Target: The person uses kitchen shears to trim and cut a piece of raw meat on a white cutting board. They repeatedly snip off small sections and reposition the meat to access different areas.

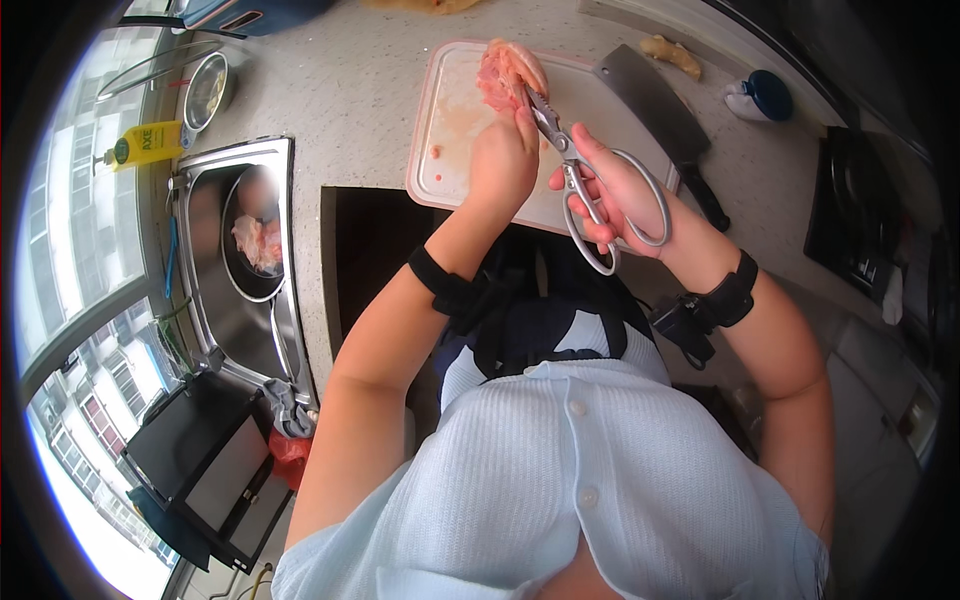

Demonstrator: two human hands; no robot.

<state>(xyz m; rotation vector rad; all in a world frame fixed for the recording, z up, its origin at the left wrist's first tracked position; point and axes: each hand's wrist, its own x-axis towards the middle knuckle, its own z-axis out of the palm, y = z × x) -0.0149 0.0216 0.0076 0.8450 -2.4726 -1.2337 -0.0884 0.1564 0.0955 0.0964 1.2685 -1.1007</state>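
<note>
A piece of raw poultry (504, 73) is over the far edge of a white cutting board (457, 161) with a pink rim. My left hand (504, 159) grips its near end. In my right hand (616, 193) are metal kitchen shears (566, 145), with fingers at the looped handles and the handles spread apart. The blade tips meet the meat just beside my left fingers; how deep they reach is hidden. Small scraps of meat (436, 151) lie on the board's left side. Along the right side rests a cleaver (654, 105), its black handle pointing towards me.
To the left, a steel sink (225, 330) holds a pan (230, 259) with raw meat pieces (259, 244). Beyond it stand a yellow soap bottle (150, 145) and a metal bowl (208, 91). Ginger root (671, 56) and a blue-lidded jar (759, 96) sit at the right back.
</note>
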